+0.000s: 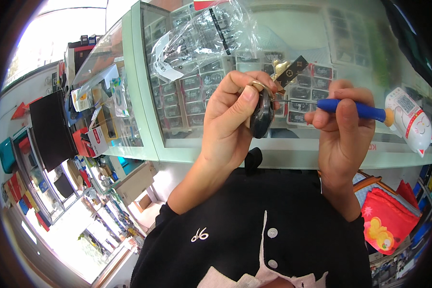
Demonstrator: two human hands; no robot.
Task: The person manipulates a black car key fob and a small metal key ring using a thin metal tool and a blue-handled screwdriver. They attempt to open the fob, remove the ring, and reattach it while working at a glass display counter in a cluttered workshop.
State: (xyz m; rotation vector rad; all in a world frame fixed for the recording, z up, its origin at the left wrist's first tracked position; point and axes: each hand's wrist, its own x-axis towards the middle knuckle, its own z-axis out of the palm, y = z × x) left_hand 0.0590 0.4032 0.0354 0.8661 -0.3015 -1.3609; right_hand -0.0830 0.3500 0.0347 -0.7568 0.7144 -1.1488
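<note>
Key fob (262, 117), black and rounded, is held above the glass-topped bench (293, 159), directly at the right side of the left grip (231, 108). It is grasped there between thumb and curled fingers, with its long axis set roughly near to far. A gold figure charm (280, 68) and a dark strap (293, 72) are carried at its far end. The screwdriver (329, 105) is grasped by its blue handle in the right grip (342, 133), well to the right of the fob. Its shaft is directed left, approximately square to the fob's long axis, and its tip is brought up to the fob's right side; whether contact is made cannot be told. The fob is thus nearer to the left grip; the right grip is separated from it by the shaft.
</note>
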